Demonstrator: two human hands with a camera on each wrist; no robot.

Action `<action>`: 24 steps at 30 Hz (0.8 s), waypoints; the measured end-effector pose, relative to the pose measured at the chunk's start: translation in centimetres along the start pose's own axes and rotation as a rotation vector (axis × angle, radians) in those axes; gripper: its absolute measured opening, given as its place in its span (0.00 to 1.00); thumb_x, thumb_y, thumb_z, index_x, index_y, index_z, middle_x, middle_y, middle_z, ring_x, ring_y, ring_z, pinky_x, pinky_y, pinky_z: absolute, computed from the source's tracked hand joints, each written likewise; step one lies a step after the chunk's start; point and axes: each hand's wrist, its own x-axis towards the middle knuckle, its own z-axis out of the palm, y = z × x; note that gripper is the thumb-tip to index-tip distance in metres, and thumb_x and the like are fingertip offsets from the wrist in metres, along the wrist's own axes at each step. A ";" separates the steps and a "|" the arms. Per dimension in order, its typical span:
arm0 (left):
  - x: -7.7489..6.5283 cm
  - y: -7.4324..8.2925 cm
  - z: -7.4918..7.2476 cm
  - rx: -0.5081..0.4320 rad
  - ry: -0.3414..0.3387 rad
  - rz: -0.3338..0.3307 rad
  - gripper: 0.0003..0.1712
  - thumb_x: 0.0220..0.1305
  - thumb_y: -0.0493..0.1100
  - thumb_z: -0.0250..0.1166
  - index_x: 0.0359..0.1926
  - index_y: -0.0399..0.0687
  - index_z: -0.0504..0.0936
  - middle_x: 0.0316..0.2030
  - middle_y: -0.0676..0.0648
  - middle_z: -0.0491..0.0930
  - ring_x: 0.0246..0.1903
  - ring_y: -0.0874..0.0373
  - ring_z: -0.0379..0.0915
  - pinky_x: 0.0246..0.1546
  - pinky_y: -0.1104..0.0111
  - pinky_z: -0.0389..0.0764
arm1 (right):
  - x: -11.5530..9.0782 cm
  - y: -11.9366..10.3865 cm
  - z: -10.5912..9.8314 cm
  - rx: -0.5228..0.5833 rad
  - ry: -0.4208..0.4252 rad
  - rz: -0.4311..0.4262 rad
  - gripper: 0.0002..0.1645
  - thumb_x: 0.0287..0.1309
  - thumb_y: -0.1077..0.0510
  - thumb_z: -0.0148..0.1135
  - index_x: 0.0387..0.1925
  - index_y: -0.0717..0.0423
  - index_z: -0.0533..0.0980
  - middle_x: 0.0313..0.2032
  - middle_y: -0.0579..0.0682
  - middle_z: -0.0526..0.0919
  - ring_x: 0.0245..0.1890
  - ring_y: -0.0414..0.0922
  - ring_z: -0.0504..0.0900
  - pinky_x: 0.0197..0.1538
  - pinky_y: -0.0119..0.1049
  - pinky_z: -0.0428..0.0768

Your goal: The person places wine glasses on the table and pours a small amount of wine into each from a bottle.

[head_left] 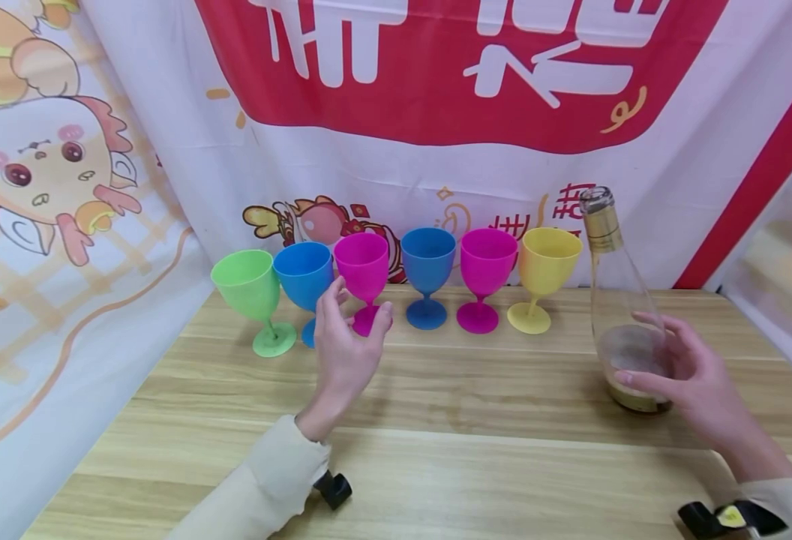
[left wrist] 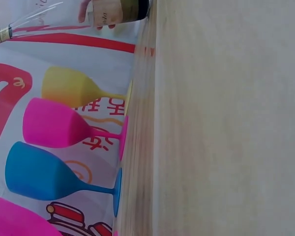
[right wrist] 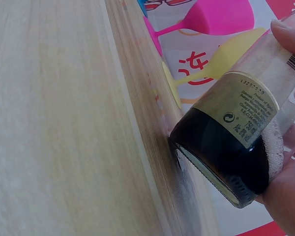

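Note:
My right hand (head_left: 696,382) grips the lower part of a clear glass bottle (head_left: 628,300), fingers curled round it. In the right wrist view the bottle (right wrist: 236,128) leans, with a paper label, dark liquid and foam at its lower end. My left hand (head_left: 349,349) is at a magenta goblet (head_left: 362,270), thumb and fingers spread apart, with the goblet's foot and stem showing between them. Left of that hand, its fingers partly cover a blue goblet (head_left: 304,274). A light green goblet (head_left: 247,289) stands at the row's left end. The left wrist view leaves the left hand out.
Along the back of the wooden table (head_left: 470,472) the row continues with a darker blue goblet (head_left: 428,259), a second magenta goblet (head_left: 487,262) and a yellow goblet (head_left: 548,262). Behind them hangs a printed cloth (head_left: 403,180); another cloth (head_left: 52,300) borders the left side.

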 end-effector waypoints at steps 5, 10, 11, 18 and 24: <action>0.6 -0.2 0.0 -0.002 -0.020 -0.031 0.51 0.69 0.59 0.71 0.81 0.45 0.57 0.73 0.41 0.69 0.70 0.41 0.72 0.58 0.49 0.88 | 0.0 0.0 0.0 0.035 -0.014 -0.004 0.49 0.60 0.74 0.72 0.78 0.45 0.65 0.59 0.34 0.81 0.56 0.27 0.79 0.54 0.13 0.74; 1.0 -0.3 0.2 0.007 -0.033 -0.060 0.53 0.69 0.60 0.71 0.83 0.46 0.55 0.75 0.42 0.67 0.71 0.43 0.70 0.59 0.49 0.87 | 0.0 -0.1 -0.1 -0.026 -0.013 0.002 0.49 0.61 0.72 0.72 0.78 0.43 0.64 0.58 0.33 0.80 0.56 0.27 0.78 0.53 0.13 0.75; 1.1 -0.3 0.3 0.012 -0.032 -0.062 0.53 0.69 0.60 0.71 0.83 0.46 0.55 0.75 0.42 0.67 0.71 0.43 0.70 0.60 0.49 0.87 | 0.0 -0.1 0.0 -0.035 -0.014 0.001 0.49 0.61 0.71 0.72 0.78 0.43 0.64 0.58 0.32 0.80 0.56 0.27 0.78 0.52 0.13 0.75; 1.4 -0.4 0.6 0.030 -0.028 -0.081 0.53 0.68 0.61 0.71 0.83 0.47 0.54 0.75 0.42 0.66 0.73 0.42 0.67 0.64 0.47 0.84 | 0.0 -0.2 0.1 0.002 -0.029 -0.017 0.49 0.60 0.73 0.71 0.78 0.44 0.65 0.58 0.34 0.82 0.54 0.28 0.81 0.53 0.15 0.77; 1.7 -0.2 0.9 0.030 -0.029 -0.082 0.53 0.68 0.60 0.71 0.82 0.47 0.56 0.75 0.42 0.66 0.74 0.41 0.65 0.68 0.42 0.79 | 0.0 -0.3 0.0 -0.062 -0.019 0.005 0.49 0.62 0.70 0.72 0.79 0.42 0.63 0.59 0.31 0.79 0.57 0.26 0.77 0.54 0.12 0.73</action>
